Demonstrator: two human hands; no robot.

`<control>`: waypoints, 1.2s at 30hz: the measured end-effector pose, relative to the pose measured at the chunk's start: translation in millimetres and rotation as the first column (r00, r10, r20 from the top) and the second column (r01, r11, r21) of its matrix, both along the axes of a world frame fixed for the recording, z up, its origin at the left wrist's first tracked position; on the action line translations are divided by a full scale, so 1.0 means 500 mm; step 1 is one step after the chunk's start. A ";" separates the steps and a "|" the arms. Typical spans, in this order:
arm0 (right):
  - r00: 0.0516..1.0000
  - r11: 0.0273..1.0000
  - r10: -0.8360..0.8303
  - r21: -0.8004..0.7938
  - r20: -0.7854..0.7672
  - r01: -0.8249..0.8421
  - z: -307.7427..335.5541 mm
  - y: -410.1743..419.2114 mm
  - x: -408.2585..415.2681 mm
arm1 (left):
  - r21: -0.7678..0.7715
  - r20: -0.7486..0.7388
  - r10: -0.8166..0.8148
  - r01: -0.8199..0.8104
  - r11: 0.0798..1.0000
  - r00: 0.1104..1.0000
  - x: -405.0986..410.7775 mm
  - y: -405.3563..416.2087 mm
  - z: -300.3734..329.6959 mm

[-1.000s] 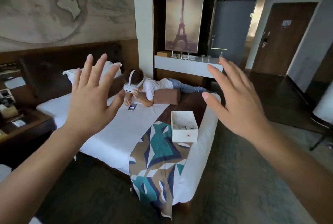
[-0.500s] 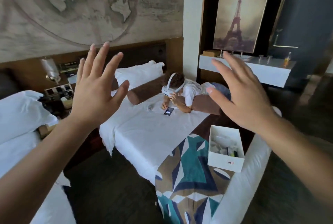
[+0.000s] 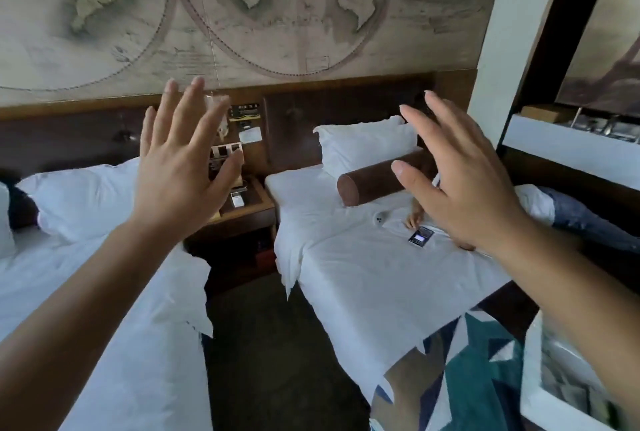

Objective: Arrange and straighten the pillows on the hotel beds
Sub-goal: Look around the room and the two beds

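Two white hotel beds stand side by side. On the right bed (image 3: pixel 374 278) a white pillow (image 3: pixel 363 143) leans on the dark headboard, with a brown bolster (image 3: pixel 377 181) lying in front of it. The left bed (image 3: pixel 104 292) carries a rumpled white pillow (image 3: pixel 83 198) near its head. My left hand (image 3: pixel 183 167) is raised in the air with fingers spread, holding nothing, above the gap by the nightstand. My right hand (image 3: pixel 460 184) is also raised and open, in front of the right bed and hiding most of a person who lies there.
A wooden nightstand (image 3: pixel 242 212) with a switch panel sits between the beds, above a dark carpeted aisle (image 3: pixel 277 344). A phone (image 3: pixel 420 236) and a small white item (image 3: pixel 381 220) lie on the right bed. A patterned runner (image 3: pixel 478 371) and white box (image 3: pixel 568 385) lie at lower right.
The view has swung left and moved closer to the bed heads, bringing the left bed and nightstand into sight. Both hands stay raised and open.
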State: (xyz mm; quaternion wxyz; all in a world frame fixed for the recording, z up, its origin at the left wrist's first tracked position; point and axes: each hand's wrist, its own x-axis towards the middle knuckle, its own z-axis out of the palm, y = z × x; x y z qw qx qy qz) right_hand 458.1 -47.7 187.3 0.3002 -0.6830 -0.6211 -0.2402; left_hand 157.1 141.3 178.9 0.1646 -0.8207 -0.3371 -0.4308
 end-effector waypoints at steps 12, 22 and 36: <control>0.984 0.984 0.174 0.053 -0.023 -0.173 0.001 0.400 0.005 | -0.010 0.004 0.118 -0.118 0.993 0.993 -0.019 0.318 0.032; 0.947 0.945 0.319 0.075 -0.021 -0.317 0.001 0.784 0.095 | 0.023 -0.010 0.301 -0.301 0.953 0.953 0.016 0.558 0.028; 0.864 0.861 0.503 0.076 0.020 -0.503 0.043 1.232 0.117 | -0.027 0.040 0.438 -0.437 0.899 0.898 0.031 0.906 0.035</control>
